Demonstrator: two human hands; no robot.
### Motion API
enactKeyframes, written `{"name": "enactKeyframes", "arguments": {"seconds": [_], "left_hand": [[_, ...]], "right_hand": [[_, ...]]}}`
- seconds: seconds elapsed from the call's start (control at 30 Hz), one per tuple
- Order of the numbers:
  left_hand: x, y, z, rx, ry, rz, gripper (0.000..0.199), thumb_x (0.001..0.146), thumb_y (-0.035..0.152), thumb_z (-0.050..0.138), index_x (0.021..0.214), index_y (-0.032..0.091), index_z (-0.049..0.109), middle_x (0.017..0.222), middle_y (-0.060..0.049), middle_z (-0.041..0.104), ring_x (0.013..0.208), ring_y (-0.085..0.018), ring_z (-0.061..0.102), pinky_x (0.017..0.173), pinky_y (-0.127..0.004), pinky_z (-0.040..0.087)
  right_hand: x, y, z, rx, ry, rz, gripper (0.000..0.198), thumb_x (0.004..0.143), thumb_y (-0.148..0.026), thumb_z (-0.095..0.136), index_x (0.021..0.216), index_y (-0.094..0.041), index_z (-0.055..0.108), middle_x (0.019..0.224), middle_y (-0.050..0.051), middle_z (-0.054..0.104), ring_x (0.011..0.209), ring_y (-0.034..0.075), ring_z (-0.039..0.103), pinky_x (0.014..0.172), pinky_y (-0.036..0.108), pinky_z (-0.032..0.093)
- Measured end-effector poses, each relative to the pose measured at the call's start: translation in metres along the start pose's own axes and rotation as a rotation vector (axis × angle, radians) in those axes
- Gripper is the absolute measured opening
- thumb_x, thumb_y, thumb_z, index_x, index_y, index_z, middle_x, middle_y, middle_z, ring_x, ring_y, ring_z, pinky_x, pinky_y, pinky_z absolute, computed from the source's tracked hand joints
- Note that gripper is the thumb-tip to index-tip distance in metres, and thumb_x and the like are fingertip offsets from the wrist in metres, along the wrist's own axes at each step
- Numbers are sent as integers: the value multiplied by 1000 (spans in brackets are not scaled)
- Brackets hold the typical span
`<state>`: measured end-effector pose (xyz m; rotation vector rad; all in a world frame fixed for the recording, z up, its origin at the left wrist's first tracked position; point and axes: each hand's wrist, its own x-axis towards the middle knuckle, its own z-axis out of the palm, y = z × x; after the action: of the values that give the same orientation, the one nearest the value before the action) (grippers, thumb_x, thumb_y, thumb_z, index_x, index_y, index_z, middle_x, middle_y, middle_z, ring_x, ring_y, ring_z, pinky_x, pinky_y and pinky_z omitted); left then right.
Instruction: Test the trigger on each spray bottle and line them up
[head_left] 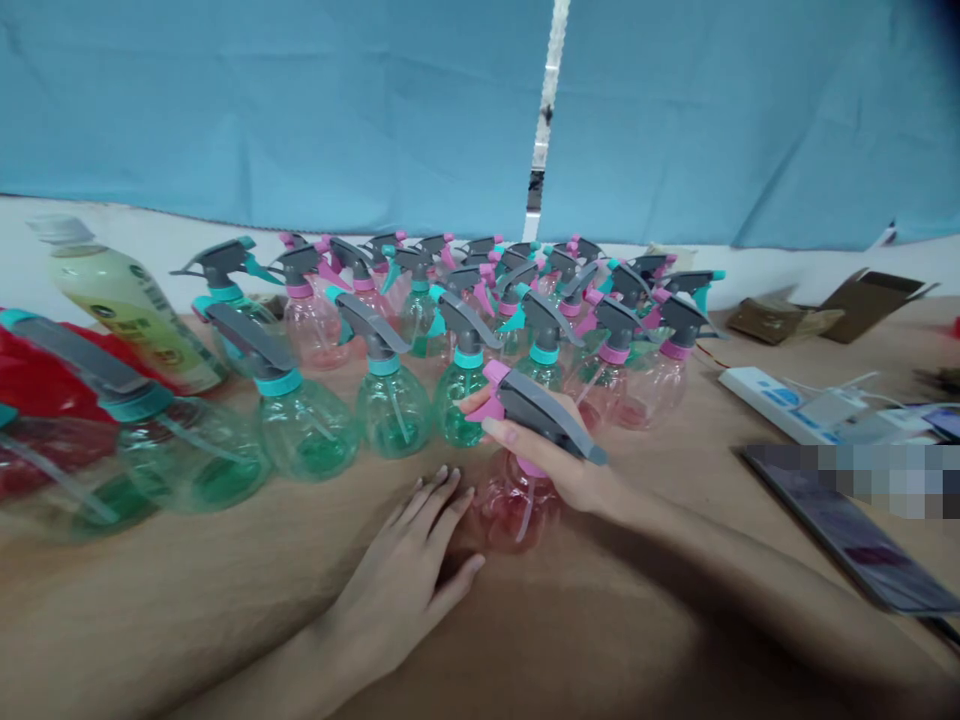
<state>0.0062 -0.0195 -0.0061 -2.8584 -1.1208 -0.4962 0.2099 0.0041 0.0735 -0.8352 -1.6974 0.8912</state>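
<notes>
Brown tabletop [300,555], right fingers [534,449] around pink spray bottle [516,512]

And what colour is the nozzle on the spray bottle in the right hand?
Pink: the nozzle shows in the head view.

A hand could pass low over the table [247,580], left of the left hand [409,560]; ahead, massed sprayers [394,415] bar the way; the right hand [566,455] and its pink sprayer [514,510] block the middle; a lane runs between the massed sprayers' right end and the power strip [772,402].
</notes>
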Motion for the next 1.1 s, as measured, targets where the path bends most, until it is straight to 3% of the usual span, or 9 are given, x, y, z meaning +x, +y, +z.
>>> {"name": "enactKeyframes", "arguments": {"seconds": [0.17, 0.3, 0.53, 0.7, 0.9, 1.1], "left_hand": [[0, 1, -1, 0, -20, -12, 47, 92, 40, 49, 130, 12, 47, 138, -16, 48, 128, -30, 43, 104, -48, 37], [0, 1, -2, 3, -22, -10, 49, 92, 39, 50, 131, 10, 46, 138, -17, 47, 128, -30, 43, 103, -48, 37], [1, -1, -1, 7, -9, 4, 48, 93, 41, 48, 130, 11, 46, 138, -16, 47, 128, -30, 43, 103, -49, 38], [0, -1, -1, 11, -11, 9, 47, 93, 40, 48, 130, 10, 47, 138, -17, 48, 128, -30, 43, 103, -50, 38], [0, -2, 1, 8, 15, 13, 48, 94, 41, 47, 132, 11, 45, 139, -16, 47, 129, -29, 42, 103, -48, 37], [-1, -3, 2, 7, 17, 10, 50, 94, 42, 46, 133, 11, 43, 139, -16, 46, 129, -29, 42, 103, -48, 37]], "right_hand": [[-1, 2, 0, 10, 4, -10, 29, 84, -41, 60, 105, -20, 63, 95, 3, 64, 81, 16, 60, 76, 31, 48], [1, 4, 0, -50, 15, -35, 24, 85, -42, 59, 99, -22, 63, 86, 1, 62, 74, 14, 56, 71, 30, 46], [5, -3, 0, -49, -27, -48, 19, 87, -38, 56, 81, -20, 57, 67, -4, 47, 56, 8, 41, 57, 25, 38], [5, -3, 0, -52, -18, -62, 26, 87, -39, 55, 72, -20, 48, 64, -5, 41, 54, 8, 35, 54, 25, 35], [4, 0, -2, -93, -18, -94, 27, 89, -42, 51, 72, -20, 49, 62, -5, 36, 57, 10, 36, 59, 27, 37], [3, 0, -3, -61, -35, -81, 22, 87, -41, 53, 80, -21, 56, 70, -3, 49, 63, 11, 46, 65, 28, 41]]}}
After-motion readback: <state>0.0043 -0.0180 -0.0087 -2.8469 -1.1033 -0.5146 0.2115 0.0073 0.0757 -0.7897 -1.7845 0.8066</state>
